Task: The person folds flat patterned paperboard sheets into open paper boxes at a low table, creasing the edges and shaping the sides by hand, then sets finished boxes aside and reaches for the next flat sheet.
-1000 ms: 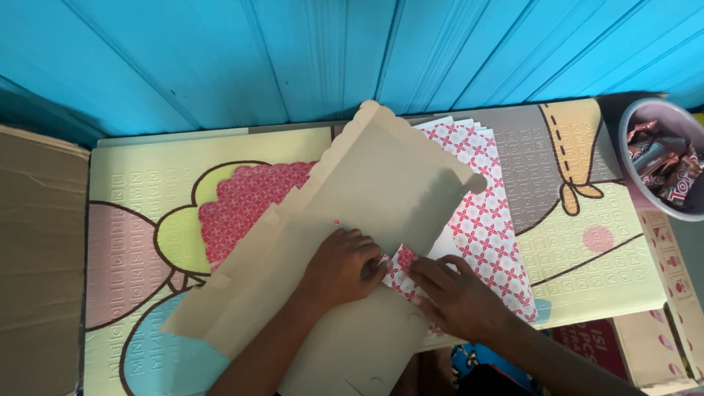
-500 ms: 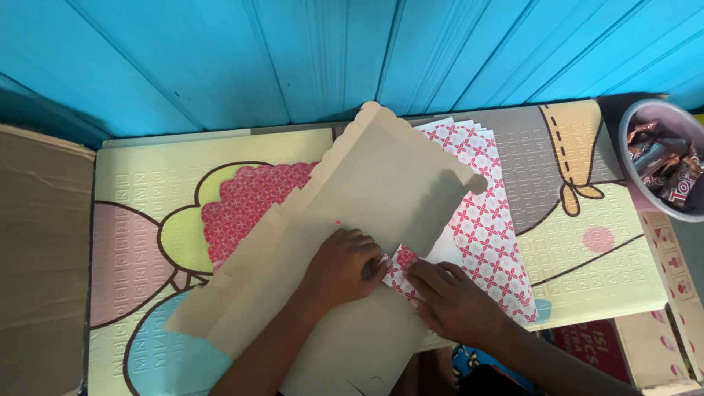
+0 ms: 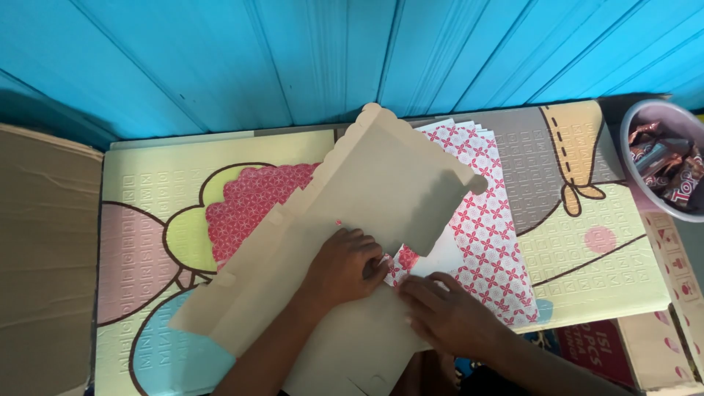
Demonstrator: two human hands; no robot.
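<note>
We work on a cartoon-printed foam mat (image 3: pixel 609 271) laid against a blue plank wall (image 3: pixel 293 59). Across its middle lies a flat, die-cut tan cardboard blank (image 3: pixel 381 183), running diagonally from the mat's near-left part up to its far edge, where a scalloped flap reaches the wall. Under it, toward the mat's right half, sits a fanned stack of red-and-white patterned sheets (image 3: pixel 488 242); a deeper red patterned sheet (image 3: pixel 249 205) shows from beneath the cardboard on the left.

Our left hand (image 3: pixel 341 268) presses flat on the cardboard near the mat's near edge, fingers curled down, closed on nothing we can make out. Our right hand (image 3: pixel 444 315) lies just beside it, fingertips pinching or pressing the corner of a patterned sheet where it meets the cardboard's edge; we cannot tell whether it truly grips the paper.

As we judge it, the work is early: the blank is still flat, with no panel folded up, and the paper looks only partly lined against it.

Compared with the earlier frames, almost nothing differs: both hands hold the same spot, and cardboard and sheets lie unmoved.

A pale bowl of wrapped sweets (image 3: pixel 664 165) stands off the mat's far-right corner.
</note>
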